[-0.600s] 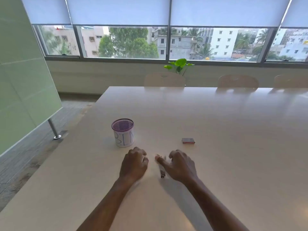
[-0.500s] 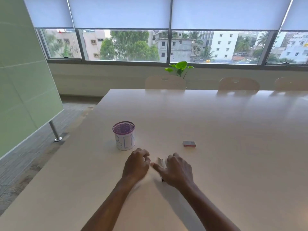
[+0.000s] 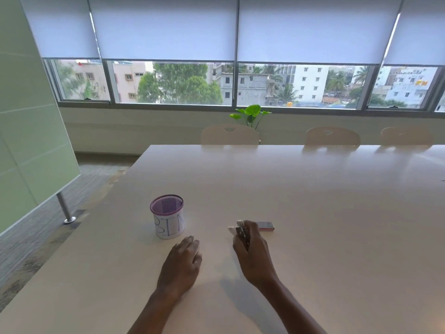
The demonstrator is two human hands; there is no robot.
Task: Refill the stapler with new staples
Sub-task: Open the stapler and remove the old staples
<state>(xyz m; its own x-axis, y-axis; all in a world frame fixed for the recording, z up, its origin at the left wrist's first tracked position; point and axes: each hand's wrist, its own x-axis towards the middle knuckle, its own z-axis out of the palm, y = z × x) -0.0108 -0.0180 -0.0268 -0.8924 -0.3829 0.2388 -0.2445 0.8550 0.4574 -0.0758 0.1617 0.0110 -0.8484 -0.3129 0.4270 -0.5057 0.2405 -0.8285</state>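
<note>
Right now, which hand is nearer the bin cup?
Left. The left hand lies flat on the table just in front of the bin cup, slightly to its right. The right hand holds the stapler farther right, beside the staple box.

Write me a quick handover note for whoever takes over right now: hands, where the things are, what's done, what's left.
Right hand: closed around the stapler, lifted near the staple box.
Left hand: open, flat on the table, holding nothing.
Staple box: lying on the table just beyond the right hand, looks closed.
Mesh cup marked BIN: upright, to the left.
Done: stapler picked up.
Left: open the stapler, take staples from the box, load them, close it.
</note>
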